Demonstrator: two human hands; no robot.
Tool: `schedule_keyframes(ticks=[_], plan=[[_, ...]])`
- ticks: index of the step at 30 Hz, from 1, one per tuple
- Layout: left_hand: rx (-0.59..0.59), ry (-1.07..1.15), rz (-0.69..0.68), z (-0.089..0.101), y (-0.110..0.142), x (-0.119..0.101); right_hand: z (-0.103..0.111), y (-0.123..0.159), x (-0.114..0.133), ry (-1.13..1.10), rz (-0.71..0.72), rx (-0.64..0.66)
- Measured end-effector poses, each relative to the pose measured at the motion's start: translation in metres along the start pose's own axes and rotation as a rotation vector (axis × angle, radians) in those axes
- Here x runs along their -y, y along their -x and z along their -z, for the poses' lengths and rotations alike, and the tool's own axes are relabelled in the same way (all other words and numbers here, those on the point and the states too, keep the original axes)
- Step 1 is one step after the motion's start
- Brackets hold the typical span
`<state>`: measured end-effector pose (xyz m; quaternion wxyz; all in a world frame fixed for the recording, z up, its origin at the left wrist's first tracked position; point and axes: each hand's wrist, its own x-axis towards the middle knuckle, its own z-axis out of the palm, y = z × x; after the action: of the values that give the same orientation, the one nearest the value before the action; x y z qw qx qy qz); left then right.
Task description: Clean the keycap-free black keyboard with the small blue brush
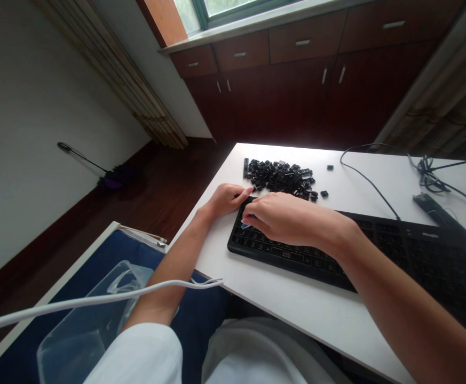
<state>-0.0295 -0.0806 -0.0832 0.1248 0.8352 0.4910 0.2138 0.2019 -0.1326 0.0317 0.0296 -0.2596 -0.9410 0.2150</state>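
My left hand (pixel 227 200) rests at the top left corner of a black computer keyboard (pixel 417 261), its fingertips on the keyboard's edge. My right hand (pixel 286 217) lies over the keyboard's left part, its fingers pinching a small blue-and-silver object (pixel 246 225) against the keys. The object is mostly hidden by the fingers, so its exact kind is unclear. Just beyond the keyboard lies a heap of loose black keycaps (pixel 281 177) on the white table (pixel 297 304). A few stray keycaps sit to its right.
A black cable (pixel 428 178) is tangled at the table's far right, beside a flat black bar (pixel 443 216). A white cable (pixel 96 300) crosses over my left forearm. Below the table's left edge lies a clear plastic bag (pixel 92 325) on a blue surface. Dark wooden cabinets (pixel 268 96) stand beyond the table.
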Motion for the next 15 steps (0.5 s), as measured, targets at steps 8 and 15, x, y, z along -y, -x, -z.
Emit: schedule_keyframes(ticks=[8, 15], plan=[[-0.025, -0.021, -0.028, 0.0, -0.001, 0.001, 0.011, 0.012, 0.001, -0.022, -0.079, 0.146], [0.022, -0.003, -0.013, 0.001, 0.0, 0.001, 0.004, 0.001, 0.005, 0.056, 0.059, -0.071]])
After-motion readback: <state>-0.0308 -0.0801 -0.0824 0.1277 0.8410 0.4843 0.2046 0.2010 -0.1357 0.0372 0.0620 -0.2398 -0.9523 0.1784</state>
